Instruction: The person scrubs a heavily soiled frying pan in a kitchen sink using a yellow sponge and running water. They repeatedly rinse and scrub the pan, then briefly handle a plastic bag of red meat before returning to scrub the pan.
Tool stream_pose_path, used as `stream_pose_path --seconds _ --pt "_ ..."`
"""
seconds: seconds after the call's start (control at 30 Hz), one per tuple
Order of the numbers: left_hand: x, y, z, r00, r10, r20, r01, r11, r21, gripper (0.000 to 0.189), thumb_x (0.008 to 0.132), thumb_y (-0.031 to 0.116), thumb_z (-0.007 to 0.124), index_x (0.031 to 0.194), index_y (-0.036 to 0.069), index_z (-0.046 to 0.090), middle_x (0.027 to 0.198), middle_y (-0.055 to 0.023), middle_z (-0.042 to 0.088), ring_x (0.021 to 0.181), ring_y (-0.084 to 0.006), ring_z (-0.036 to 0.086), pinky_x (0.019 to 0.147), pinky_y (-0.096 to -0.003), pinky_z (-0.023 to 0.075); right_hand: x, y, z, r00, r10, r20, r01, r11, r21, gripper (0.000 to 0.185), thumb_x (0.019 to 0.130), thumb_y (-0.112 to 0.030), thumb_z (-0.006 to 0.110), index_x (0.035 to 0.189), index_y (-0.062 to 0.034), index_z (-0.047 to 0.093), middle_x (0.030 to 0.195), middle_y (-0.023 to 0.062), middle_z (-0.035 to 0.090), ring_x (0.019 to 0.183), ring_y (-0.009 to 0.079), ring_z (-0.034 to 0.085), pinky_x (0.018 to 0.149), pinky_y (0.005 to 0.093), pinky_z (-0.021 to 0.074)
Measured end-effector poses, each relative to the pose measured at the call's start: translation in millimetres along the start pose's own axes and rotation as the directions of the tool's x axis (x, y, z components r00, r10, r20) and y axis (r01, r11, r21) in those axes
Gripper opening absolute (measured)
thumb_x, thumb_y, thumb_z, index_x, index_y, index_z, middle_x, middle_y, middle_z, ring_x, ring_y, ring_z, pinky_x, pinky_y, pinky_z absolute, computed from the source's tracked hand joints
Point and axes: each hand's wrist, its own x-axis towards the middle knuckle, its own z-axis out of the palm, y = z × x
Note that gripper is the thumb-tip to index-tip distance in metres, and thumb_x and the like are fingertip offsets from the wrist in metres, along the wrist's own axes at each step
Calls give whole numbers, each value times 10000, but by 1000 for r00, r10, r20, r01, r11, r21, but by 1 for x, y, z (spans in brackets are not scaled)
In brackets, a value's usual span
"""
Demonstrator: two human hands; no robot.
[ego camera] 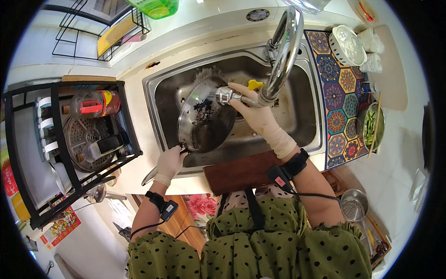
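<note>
My left hand (169, 163), in a pale glove, grips the handle (150, 176) of a metal pan (209, 120). The pan is tilted in the stainless-steel sink (300, 127), with dark patches on its inner surface. In my gloved right hand (259, 120) is the chrome spray head (224, 95) of the faucet, above the pan's right side. Its flexible metal hose (248, 100) runs to the curved faucet spout (286, 55). I cannot tell whether water is flowing. A yellow piece (255, 84) shows just beyond my right fingers.
A black rack (70, 153) with bottles stands left. A dark brown board (240, 172) lies at the sink's front edge. On the right, a patterned mat (333, 92) lies near a white basket (343, 48) and a bowl of cut green vegetables (379, 134) with chopsticks across it.
</note>
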Motion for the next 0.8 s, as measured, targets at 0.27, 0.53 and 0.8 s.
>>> stream_pose_path --seconds 0.27,0.53,0.8 --pt "4 19 -10 999 17 41 -19 999 46 310 940 363 638 908 58 595 848 -180 674 825 -420 652 708 -520 508 0 -7 -12 986 157 56 -147 977 -153 349 924 -209 672 1245 -72 658 1207 175 674 1126 341 634 992 366 481" --pt "-12 17 -30 997 -40 72 49 990 -131 329 930 344 666 876 24 611 837 -192 675 826 -431 642 697 -497 501 -10 -15 -28 988 129 -82 -151 915 -373 258 955 -205 597 1151 -52 667 1154 201 665 1069 423 607 910 455 511" --pt "-30 4 -9 966 -165 201 252 783 -569 364 953 307 690 878 -39 607 721 -110 588 674 -235 548 653 -374 454 -14 -13 -42 963 259 79 -230 935 -271 272 914 -166 645 1165 -65 671 1088 207 692 1040 418 623 911 432 506"
